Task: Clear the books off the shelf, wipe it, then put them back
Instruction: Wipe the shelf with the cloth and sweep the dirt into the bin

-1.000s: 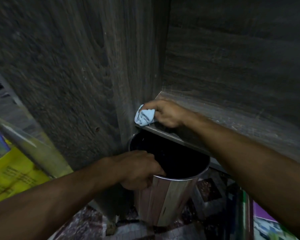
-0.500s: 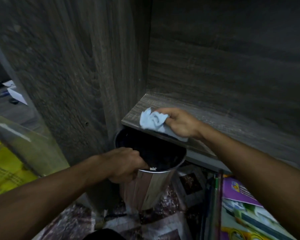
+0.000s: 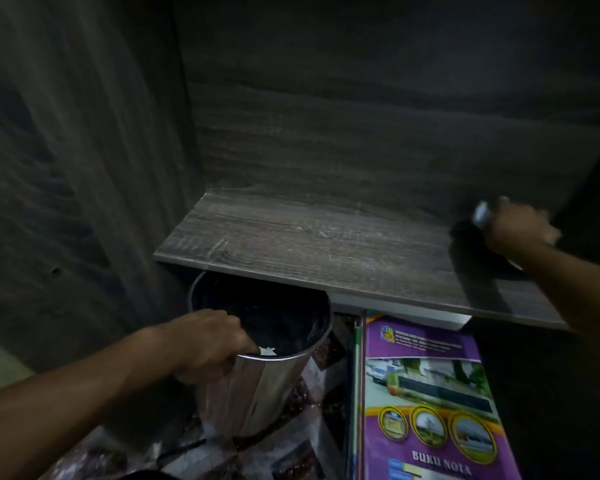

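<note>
**Wiping the bare shelf, bin held below**

I am looking down at a dark wood-grain shelf with no books on it. My right hand, blurred, rests at the shelf's far right end, its fingers closed around a pale blue cloth that pokes out above my fist. My left hand grips the near rim of a shiny metal bin, fingers hooked inside and thumb outside. The bin stands upright, partly tucked beneath the shelf's left front corner. Just to the right of the bin, lower than the shelf, lies a purple book titled "BUKU NOTA", face up on top of others.
</note>
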